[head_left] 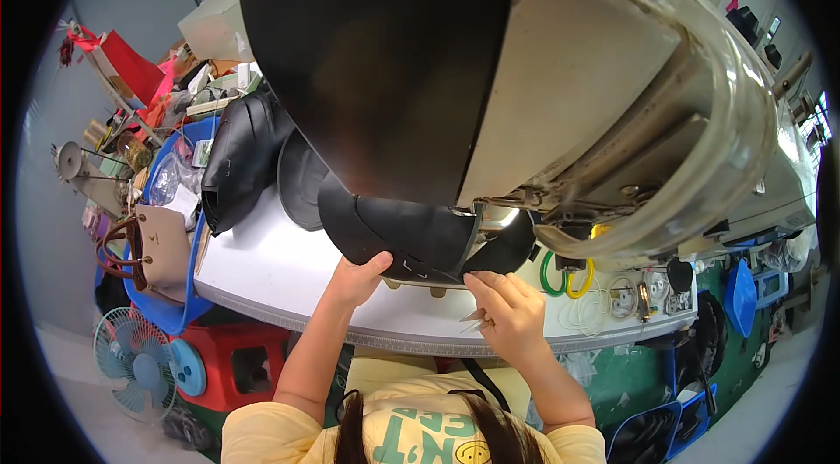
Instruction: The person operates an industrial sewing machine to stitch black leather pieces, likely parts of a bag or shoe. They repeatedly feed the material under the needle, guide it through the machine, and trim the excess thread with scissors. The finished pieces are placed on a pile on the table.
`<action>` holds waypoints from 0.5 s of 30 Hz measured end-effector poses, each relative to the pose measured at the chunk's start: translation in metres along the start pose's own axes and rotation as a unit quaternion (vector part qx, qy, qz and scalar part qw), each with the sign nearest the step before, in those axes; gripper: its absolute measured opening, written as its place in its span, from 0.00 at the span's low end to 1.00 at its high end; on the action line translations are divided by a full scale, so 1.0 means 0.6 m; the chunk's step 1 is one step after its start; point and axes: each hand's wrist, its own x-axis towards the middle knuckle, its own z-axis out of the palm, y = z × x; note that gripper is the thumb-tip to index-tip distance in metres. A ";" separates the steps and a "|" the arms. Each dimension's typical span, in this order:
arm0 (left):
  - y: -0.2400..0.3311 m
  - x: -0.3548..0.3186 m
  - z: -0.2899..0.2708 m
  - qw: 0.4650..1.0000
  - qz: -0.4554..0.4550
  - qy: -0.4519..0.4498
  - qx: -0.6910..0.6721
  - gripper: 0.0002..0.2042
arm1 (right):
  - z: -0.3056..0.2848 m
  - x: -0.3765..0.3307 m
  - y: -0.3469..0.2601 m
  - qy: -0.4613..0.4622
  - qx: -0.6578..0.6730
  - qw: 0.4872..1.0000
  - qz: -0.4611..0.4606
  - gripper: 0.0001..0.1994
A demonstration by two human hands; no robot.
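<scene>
A curved black leather bag piece lies under the head of a large sewing machine, its near edge at the table's front. My left hand grips that edge, thumb on top and the other fingers hidden beneath. To the right, my right hand pinches the same edge between thumb and fingers. Pale pointed metal tips, like those of thread snips, stick out below the right fingers; the rest of that tool is hidden in the palm. The machine's head covers the far part of the leather.
More black leather pieces are heaped at the left of the white table. Green-and-yellow scissors handles and several bobbins lie at the right. A blue bin, a beige handbag and a fan stand at the left.
</scene>
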 end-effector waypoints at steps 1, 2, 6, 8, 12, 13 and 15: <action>0.001 -0.001 0.004 1.000 0.007 0.002 0.001 0.19 | 0.002 -0.001 0.004 0.010 0.010 1.000 -0.002 0.23; -0.001 -0.004 0.004 1.000 0.008 -0.003 0.002 0.19 | 0.003 -0.001 0.007 0.021 0.019 1.000 -0.004 0.22; -0.003 -0.009 0.002 0.999 -0.013 -0.010 -0.027 0.21 | -0.001 -0.001 0.011 0.015 0.011 1.000 0.002 0.22; -0.001 -0.008 0.001 0.999 -0.026 -0.015 -0.042 0.22 | -0.002 -0.001 0.010 0.009 0.010 1.000 0.005 0.22; 0.009 -0.009 0.012 0.999 -0.018 -0.022 -0.040 0.21 | 0.003 -0.003 0.014 0.021 0.021 0.999 0.013 0.22; 0.009 -0.011 0.017 0.999 -0.012 -0.018 -0.040 0.21 | 0.001 -0.004 0.016 0.024 0.025 0.999 0.019 0.22; 0.007 -0.015 0.028 1.000 0.006 0.017 -0.024 0.20 | -0.001 -0.002 0.019 0.028 0.035 0.998 0.033 0.22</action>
